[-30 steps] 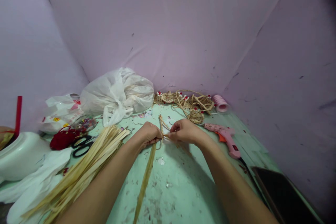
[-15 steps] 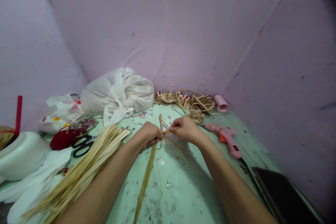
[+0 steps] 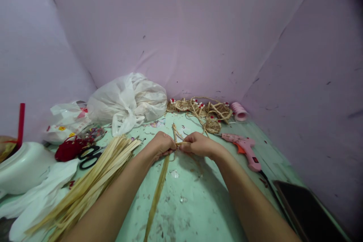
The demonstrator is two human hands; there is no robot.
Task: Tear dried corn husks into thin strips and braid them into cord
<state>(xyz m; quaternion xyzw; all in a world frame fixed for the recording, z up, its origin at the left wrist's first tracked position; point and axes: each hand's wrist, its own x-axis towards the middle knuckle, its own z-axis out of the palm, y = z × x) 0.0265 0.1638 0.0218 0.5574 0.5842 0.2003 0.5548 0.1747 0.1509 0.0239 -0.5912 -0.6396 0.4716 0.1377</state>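
My left hand [image 3: 163, 145] is closed, pinching a braided cord of dried plant fibre [image 3: 175, 130] at the middle of the table. From under that hand a flat tan strip [image 3: 157, 196] trails toward me. Close by on the right, my right hand [image 3: 195, 144] is closed on a fibre strand, with its fingertips almost meeting the left ones. The cord's thin end points away toward the wall, and a loop of it bends behind my right hand. My fingers hide the spot where the strands cross.
A bundle of dried strips [image 3: 113, 159] lies left, beside black scissors [image 3: 89, 157] and red yarn [image 3: 70, 149]. Behind are a white plastic bag [image 3: 130, 102], coiled braids [image 3: 212, 124] and a pink spool [image 3: 239, 112]. Right are a pink glue gun [image 3: 249, 153] and a dark flat device [image 3: 306, 211].
My right hand has come down slightly, toward me, and its fingertips sit lower beside the left hand. My left hand stays in place on the cord.
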